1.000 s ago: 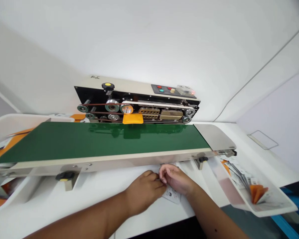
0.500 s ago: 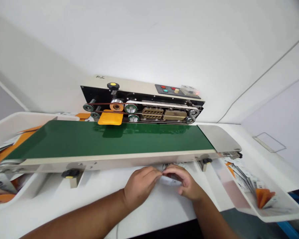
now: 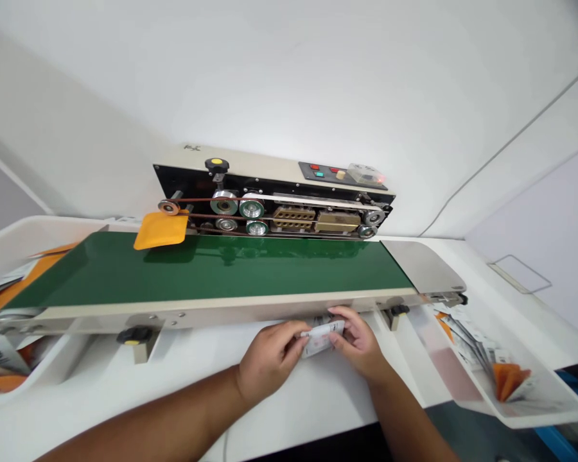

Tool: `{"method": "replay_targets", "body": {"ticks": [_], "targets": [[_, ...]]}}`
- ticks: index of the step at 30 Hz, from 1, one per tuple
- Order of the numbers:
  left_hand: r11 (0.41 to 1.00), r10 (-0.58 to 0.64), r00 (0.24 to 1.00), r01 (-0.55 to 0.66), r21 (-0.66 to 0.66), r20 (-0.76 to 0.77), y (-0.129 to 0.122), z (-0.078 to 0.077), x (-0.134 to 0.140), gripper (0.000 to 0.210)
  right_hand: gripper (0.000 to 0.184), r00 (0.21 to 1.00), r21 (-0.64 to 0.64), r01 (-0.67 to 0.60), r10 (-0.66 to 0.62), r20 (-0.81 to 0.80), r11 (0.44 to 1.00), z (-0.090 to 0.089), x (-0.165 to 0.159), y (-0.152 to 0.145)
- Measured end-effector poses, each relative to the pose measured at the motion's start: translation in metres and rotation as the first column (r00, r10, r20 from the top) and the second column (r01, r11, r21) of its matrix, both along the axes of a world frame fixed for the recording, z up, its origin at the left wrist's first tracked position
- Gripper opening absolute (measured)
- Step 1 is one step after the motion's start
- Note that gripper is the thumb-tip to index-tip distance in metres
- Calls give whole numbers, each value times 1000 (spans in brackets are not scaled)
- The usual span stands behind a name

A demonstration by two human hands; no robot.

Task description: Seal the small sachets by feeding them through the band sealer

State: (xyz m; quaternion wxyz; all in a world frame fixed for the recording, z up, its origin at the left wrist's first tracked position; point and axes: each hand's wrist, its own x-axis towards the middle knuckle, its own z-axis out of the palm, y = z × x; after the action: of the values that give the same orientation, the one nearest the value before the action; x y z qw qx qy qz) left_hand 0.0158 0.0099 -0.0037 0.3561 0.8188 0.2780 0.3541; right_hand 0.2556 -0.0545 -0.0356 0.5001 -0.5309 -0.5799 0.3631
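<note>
Between my two hands is a small white printed packet (image 3: 319,340), held just in front of the conveyor's near edge. My left hand (image 3: 273,356) pinches its left side between thumb and fingers. On the right side, my right hand (image 3: 359,343) has its thumb against the face and its fingers behind, partly hidden. Behind them stands a band sealing machine (image 3: 274,199) with rollers and brass blocks. An orange packet (image 3: 161,231) hangs from the machine's left end, over the green conveyor belt (image 3: 212,273).
A white bin (image 3: 72,350) at left holds orange and white packets. Another white bin (image 3: 549,410) at right contains several packets, some orange (image 3: 509,380). Black knobs (image 3: 135,335) stick out under the conveyor's front edge. The white table (image 3: 187,391) lies beneath.
The orange packet has travelled left along the machine, from the rollers to its left end. In my hands, the white packet has turned so its printed face shows.
</note>
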Motion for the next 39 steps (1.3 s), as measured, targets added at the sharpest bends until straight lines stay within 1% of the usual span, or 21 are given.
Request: {"method": "replay_targets", "body": {"ticks": [3, 6, 11, 15, 17, 19, 22, 23, 25, 27, 29, 30, 31, 32, 34, 35, 37, 39], "targets": [[989, 37, 999, -35, -144, 10, 0, -1, 1, 13, 32, 995, 105, 42, -51, 85, 994, 0, 3, 0], [969, 36, 998, -23, -245, 49, 0, 0, 2, 11, 19, 981, 192, 67, -100, 167, 979, 2, 3, 1], [951, 52, 993, -17, -309, 107, 1, 3, 4, 10, 15, 962, 269, 148, -201, 183, 952, 7, 2, 2], [941, 51, 991, -5, -337, 127, 2, 3, 5, 11, 14, 953, 282, 186, -243, 181, 941, 4, 4, 2], [939, 36, 993, 5, -344, 114, 2, 2, 5, 12, 16, 950, 276, 215, -266, 164, 937, 2, 4, 3], [943, 1, 998, 21, -332, 68, 3, 1, 5, 15, 19, 951, 267, 241, -282, 129, 933, 1, 4, 3], [958, -101, 994, 84, -275, -48, 4, 0, 6, 24, 18, 962, 242, 214, -248, 118, 946, 2, 3, 3], [958, -139, 987, 113, -263, -81, 4, 0, 7, 24, 18, 966, 235, 194, -227, 123, 952, 2, 3, 3], [949, -194, 974, 157, -272, -115, 4, 1, 9, 17, 17, 975, 237, 166, -196, 107, 957, 4, 3, 2], [934, -195, 976, 156, -322, -92, 3, 1, 10, 10, 22, 987, 248, 135, -152, 48, 959, 6, 3, 2], [904, -164, 986, 147, -401, -9, 3, 1, 11, 8, 37, 996, 248, 80, -85, 10, 965, 10, 3, 2], [888, -151, 988, 153, -434, 40, 3, 0, 11, 10, 41, 998, 235, 39, -48, 33, 971, 12, 2, 3], [876, -138, 987, 159, -456, 79, 3, -1, 11, 14, 39, 996, 220, -7, -12, 84, 975, 14, 1, 4], [871, -130, 986, 162, -464, 101, 4, -2, 11, 16, 33, 989, 211, -48, 16, 149, 976, 17, 0, 5], [888, -118, 989, 144, -437, 86, 4, -3, 11, 18, 17, 963, 216, -102, 42, 265, 971, 23, -3, 5], [902, -119, 991, 137, -409, 69, 4, -3, 10, 17, 15, 956, 224, -111, 42, 291, 968, 25, -5, 5], [920, -153, 986, 164, -356, 62, 4, -2, 9, 12, 16, 966, 227, -84, 24, 257, 970, 29, -6, 3], [924, -204, 976, 217, -314, 73, 3, -2, 8, 16, 20, 989, 213, -14, -17, 144, 977, 35, -3, 0]]}}
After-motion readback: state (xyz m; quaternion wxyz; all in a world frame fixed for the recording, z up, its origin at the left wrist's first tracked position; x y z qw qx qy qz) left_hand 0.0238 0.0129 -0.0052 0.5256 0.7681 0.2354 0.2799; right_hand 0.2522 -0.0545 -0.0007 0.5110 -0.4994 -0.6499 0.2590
